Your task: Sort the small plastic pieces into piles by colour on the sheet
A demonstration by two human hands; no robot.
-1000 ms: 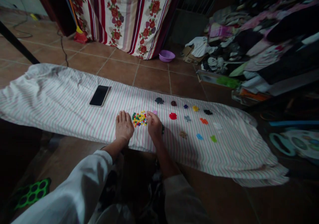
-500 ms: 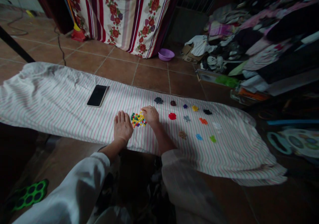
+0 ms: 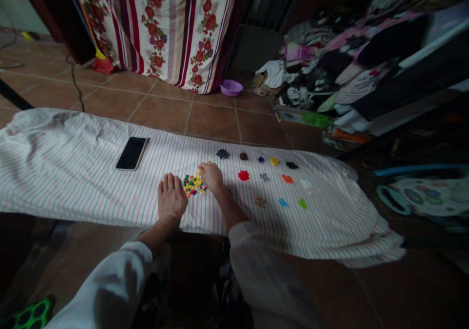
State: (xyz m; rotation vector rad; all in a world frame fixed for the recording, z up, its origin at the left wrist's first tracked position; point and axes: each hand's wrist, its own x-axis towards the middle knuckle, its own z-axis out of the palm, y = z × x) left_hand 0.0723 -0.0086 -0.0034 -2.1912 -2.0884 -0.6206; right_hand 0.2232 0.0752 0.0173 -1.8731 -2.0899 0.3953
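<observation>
A mixed heap of small coloured pieces (image 3: 194,185), bead-like, lies on the striped cloth (image 3: 161,148). Flat on the cloth at the heap's left edge rests my left hand (image 3: 172,195), its fingers stretched out, nothing held. My right hand (image 3: 211,175) is at the heap's upper right, fingers bent and closed together; whatever they pinch is hidden. To the right, single-colour clusters are laid out, among them a dark grey cluster (image 3: 222,154), a red cluster (image 3: 244,175), a yellow cluster (image 3: 274,161), an orange cluster (image 3: 287,178) and a tan cluster (image 3: 260,201).
Left of the heap lies a phone (image 3: 132,153) with a dark screen. Beyond the table are a purple basin (image 3: 231,88), a floral curtain (image 3: 172,31) and piled clothes (image 3: 330,60). A green object with round holes (image 3: 31,314) shows at lower left.
The whole view has shifted, so the table appears further left and slightly lower. Both hands keep nearly the same places beside the heap, the right one still with bent fingers.
</observation>
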